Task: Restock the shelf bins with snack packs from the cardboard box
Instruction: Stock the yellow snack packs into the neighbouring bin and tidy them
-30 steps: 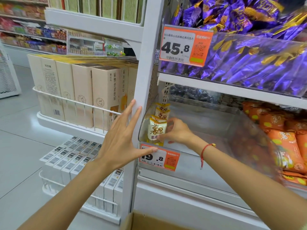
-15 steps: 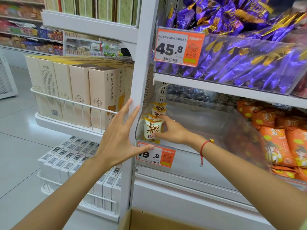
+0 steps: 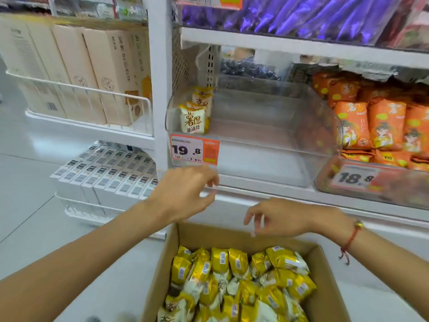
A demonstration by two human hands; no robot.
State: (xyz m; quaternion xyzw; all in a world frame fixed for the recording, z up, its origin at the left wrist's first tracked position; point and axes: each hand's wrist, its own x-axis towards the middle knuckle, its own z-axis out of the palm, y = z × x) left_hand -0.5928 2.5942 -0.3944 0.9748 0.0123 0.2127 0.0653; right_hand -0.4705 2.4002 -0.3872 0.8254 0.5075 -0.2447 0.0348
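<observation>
1. Cardboard is what we see lowest in the view: the open cardboard box (image 3: 325, 275) sits below our arms, in front of the shelf unit.
2. We see it packed with yellow-and-white snack packs (image 3: 236, 282), lying jumbled, many with barcode labels facing up.
3. Our left hand (image 3: 183, 194) hangs above the box's far left corner, below the 19.8 price tag (image 3: 194, 149); its fingers are loosely curled and a little blurred, and it holds nothing.
4. Our right hand (image 3: 281, 217) hovers over the far edge of the box, palm down, fingers drooping and relaxed, also with nothing in it. A red string bracelet (image 3: 350, 238) circles that wrist.
5. We see the clear shelf bin (image 3: 267, 135) above the tag, mostly bare inside. A short row of matching packs (image 3: 193, 118) stands upright against its left wall, one behind another.
6. To the right, a neighbouring bin holds orange snack bags (image 3: 383, 122), with an 18.8 price tag (image 3: 355, 177) on its front.
7. On the shelf above we see purple wrapped packs (image 3: 301, 15).
8. To the left, tall beige cartons (image 3: 97, 73) stand behind a white wire rail, and white boxes (image 3: 104, 173) with barcodes fill the basket beneath them.
</observation>
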